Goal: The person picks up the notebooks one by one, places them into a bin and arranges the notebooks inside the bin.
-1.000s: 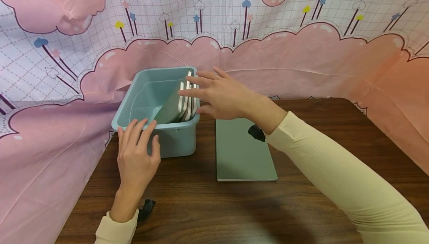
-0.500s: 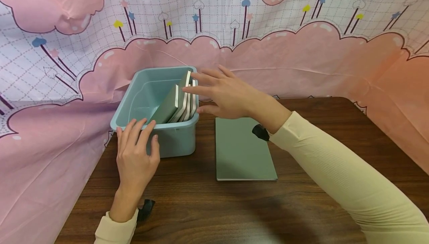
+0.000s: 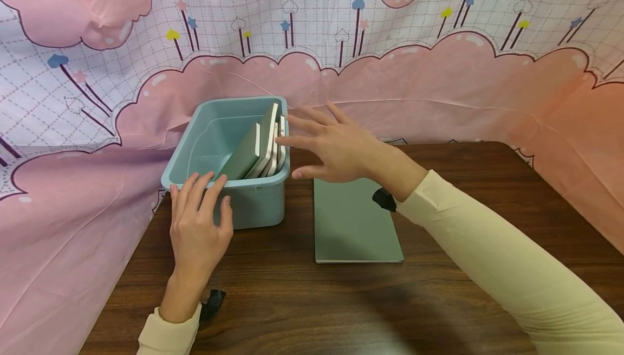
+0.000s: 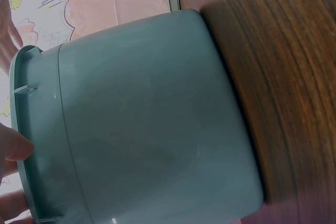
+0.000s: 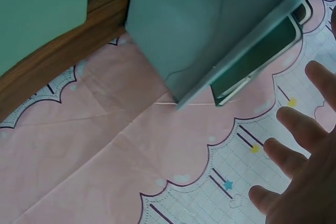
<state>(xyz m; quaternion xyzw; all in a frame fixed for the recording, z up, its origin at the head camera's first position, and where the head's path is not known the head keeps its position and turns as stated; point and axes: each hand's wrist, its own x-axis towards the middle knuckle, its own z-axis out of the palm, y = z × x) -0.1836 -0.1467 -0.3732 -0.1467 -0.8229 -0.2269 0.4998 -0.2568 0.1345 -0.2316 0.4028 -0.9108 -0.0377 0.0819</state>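
Observation:
A light blue plastic bin (image 3: 253,203) stands at the table's back left. Several notebooks (image 3: 244,152) with grey-green covers and white page edges lean against its right wall inside. My left hand (image 3: 200,230) rests its fingertips on the bin's front rim, fingers nearly straight; the left wrist view shows them at the rim beside the bin's outer wall (image 4: 147,124). My right hand (image 3: 341,146) hovers just right of the bin, fingers spread and holding nothing. In the right wrist view its fingers (image 5: 299,129) are apart from the notebooks (image 5: 257,64). Another grey-green notebook (image 3: 356,225) lies flat beneath the right forearm.
The dark wood table (image 3: 302,306) extends to the front and right. A pink and white patterned cloth (image 3: 390,84) hangs behind the table and along its sides, close to the bin's back. Black straps show at both wrists.
My right hand has drawn back to the right, away from the notebooks in the bin. The leftmost notebook now leans further left, apart from the others. My left hand has stayed at the rim.

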